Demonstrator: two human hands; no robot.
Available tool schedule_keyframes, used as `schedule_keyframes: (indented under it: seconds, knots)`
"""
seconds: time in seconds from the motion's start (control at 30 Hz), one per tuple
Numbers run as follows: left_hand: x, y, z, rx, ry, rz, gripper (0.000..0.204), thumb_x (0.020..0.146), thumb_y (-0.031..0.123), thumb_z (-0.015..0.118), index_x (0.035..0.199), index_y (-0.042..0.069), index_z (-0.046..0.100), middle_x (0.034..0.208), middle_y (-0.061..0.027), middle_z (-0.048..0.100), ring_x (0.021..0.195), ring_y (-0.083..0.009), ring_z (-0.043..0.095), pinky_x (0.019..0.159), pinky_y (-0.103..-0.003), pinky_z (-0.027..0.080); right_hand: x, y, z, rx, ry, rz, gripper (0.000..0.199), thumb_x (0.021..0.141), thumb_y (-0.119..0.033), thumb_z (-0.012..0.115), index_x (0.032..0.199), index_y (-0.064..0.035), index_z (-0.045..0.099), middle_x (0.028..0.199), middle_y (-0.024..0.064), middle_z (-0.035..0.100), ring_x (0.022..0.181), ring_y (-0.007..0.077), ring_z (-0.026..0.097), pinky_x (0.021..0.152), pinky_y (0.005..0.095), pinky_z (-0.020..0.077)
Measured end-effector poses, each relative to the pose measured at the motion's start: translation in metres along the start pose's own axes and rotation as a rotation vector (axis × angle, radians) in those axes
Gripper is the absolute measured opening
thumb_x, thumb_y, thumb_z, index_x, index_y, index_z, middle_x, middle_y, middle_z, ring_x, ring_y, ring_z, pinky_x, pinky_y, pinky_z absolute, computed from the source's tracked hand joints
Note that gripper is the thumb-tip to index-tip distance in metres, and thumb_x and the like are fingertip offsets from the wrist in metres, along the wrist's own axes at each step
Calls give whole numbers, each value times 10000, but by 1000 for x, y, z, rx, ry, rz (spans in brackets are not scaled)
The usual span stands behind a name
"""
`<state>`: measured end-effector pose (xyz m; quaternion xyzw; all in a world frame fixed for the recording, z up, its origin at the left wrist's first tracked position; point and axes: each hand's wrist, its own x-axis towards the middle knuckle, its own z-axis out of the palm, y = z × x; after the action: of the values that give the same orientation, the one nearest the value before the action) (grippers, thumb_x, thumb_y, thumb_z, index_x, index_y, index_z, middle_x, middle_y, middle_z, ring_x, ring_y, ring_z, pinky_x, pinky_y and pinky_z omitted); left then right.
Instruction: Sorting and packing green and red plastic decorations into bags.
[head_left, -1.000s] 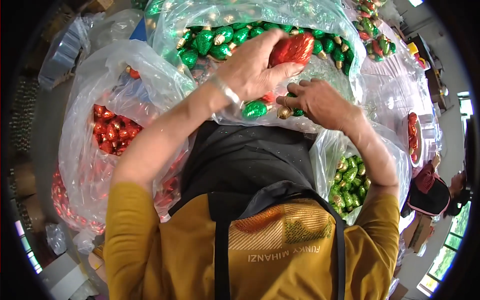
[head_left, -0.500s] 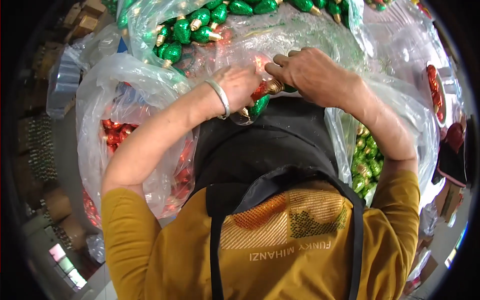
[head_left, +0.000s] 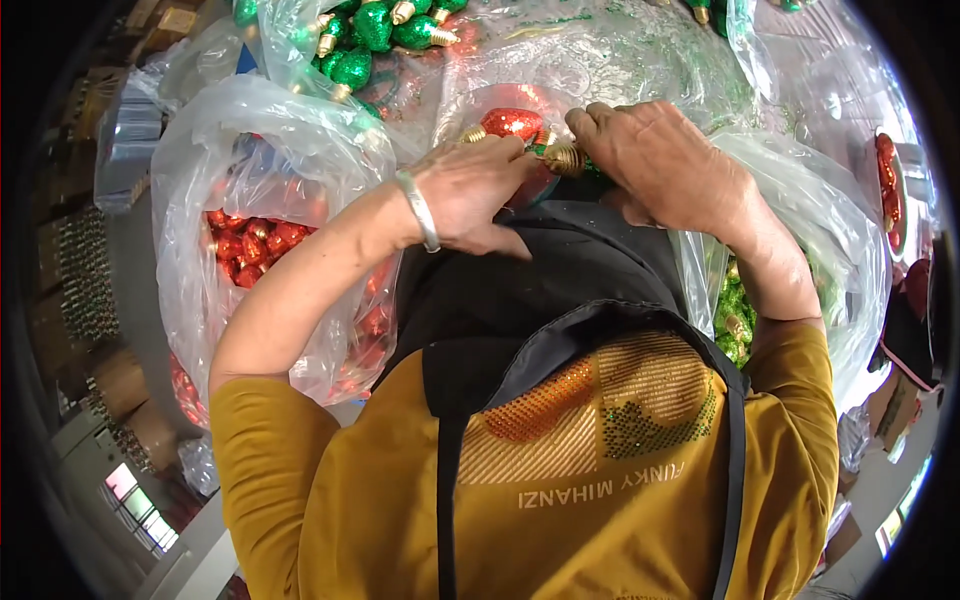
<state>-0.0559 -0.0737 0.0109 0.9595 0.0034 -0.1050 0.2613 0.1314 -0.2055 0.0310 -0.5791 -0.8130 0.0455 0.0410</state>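
Red, glossy, one bulb ornament (head_left: 513, 123) is lying just beyond my left hand (head_left: 470, 190); my right hand (head_left: 665, 165) is sitting curled beside a gold screw base (head_left: 564, 158) (both grips I can't tell). I'm judging this close handling, next calling for steadiness.

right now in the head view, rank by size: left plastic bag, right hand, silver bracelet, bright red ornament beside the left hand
1. Left plastic bag
2. Right hand
3. Silver bracelet and red ornament: too alike to rank; the bracelet looks longer but thinner
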Motion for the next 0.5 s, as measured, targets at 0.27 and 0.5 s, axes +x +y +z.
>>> schedule_keyframes:
  seconds: [0.27,0.5]
  knots:
    - [40,-45,-38,144,-43,166,449,656,80,607,1096,8,556,971,-129,561,910,-317,572,749,-420,485,18,37,-5,-44,95,108,318,628,-114,677,857,36,514,793,158,585,773,333,617,679,404,481]
    - [18,-32,4,245,342,73,307,713,-10,560,1017,4,604,999,-144,610,970,-309,588,820,-406,474,15,35,4,12,57,126,571,666,-229,737,1115,17,486,862,182,601,803,381,591,702,412,469]
